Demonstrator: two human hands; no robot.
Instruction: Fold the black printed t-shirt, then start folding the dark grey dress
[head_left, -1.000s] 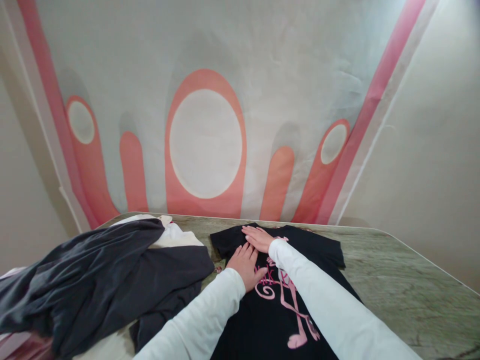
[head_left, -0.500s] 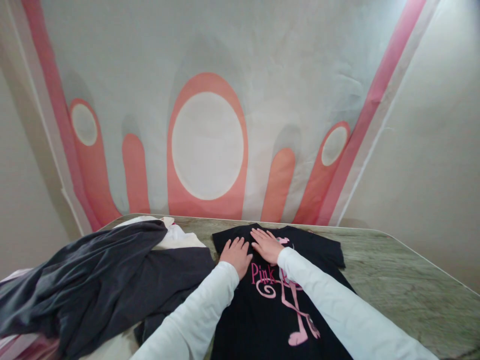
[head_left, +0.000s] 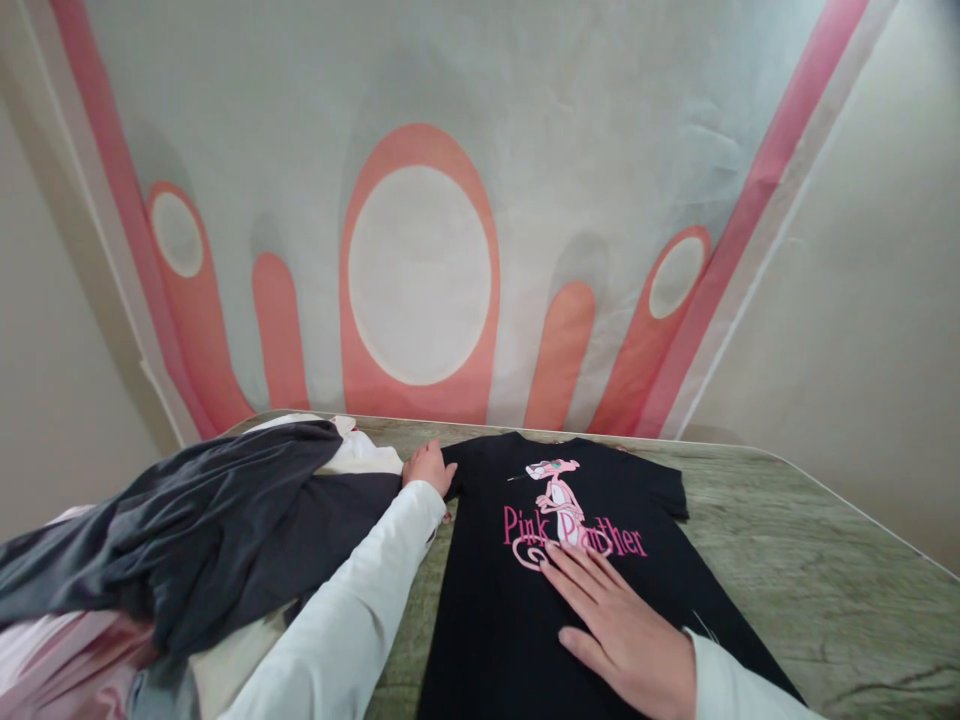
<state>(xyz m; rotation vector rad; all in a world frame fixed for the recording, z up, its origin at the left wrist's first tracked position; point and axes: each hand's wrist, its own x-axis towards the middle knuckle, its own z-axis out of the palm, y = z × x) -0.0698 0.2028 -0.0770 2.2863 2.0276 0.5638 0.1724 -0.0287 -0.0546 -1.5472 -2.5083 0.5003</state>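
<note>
Right hand (head_left: 622,630) now lower over black T-shirt (head_left: 495,620), flat, grasping nothing, left hand (head_left: 427,465) shifted outward to sleeve (head_left: 469,460), grip indiscernible.

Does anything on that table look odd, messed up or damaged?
Nothing looks spilled or plainly damaged. The clothes pile on the left is jumbled, while the black T-shirt lies spread out. One oddity: thin pale streaks on the shirt near the right hand; I can't tell what they are.
</note>
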